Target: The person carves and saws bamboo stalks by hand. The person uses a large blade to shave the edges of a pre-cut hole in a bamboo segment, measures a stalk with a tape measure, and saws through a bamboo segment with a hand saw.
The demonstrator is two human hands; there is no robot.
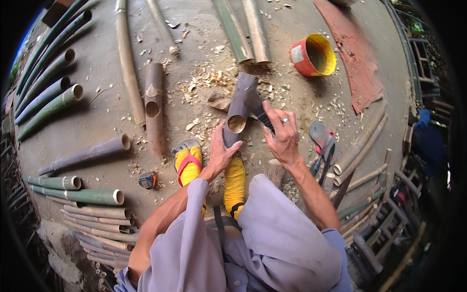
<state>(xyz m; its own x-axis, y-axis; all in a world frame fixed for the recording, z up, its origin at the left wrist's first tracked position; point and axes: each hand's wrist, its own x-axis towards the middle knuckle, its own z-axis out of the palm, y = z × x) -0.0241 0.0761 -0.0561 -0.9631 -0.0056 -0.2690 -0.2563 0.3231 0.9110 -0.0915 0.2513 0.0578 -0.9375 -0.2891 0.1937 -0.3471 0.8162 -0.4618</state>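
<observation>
In front of me stands a short dark bamboo piece (242,90) with a round hole cut in its side, showing a pale inside. My left hand (223,150) is closed around its near end, below the hole, with the thumb along the right side. My right hand (283,134), a ring on one finger, grips the black handle of a chopping knife (264,118). The knife's broad dark blade lies against the bamboo's right side, beside the hole; its edge is hard to make out. Another bamboo piece (154,127) with a similar hole lies to the left.
Pale wood chips (206,80) litter the floor. A red and yellow bucket (314,56) stands at the far right, beside a reddish sheet (352,61). A tape measure (147,180) lies left of my feet. Bamboo poles (92,196) are stacked left and right. Tools (325,151) lie at right.
</observation>
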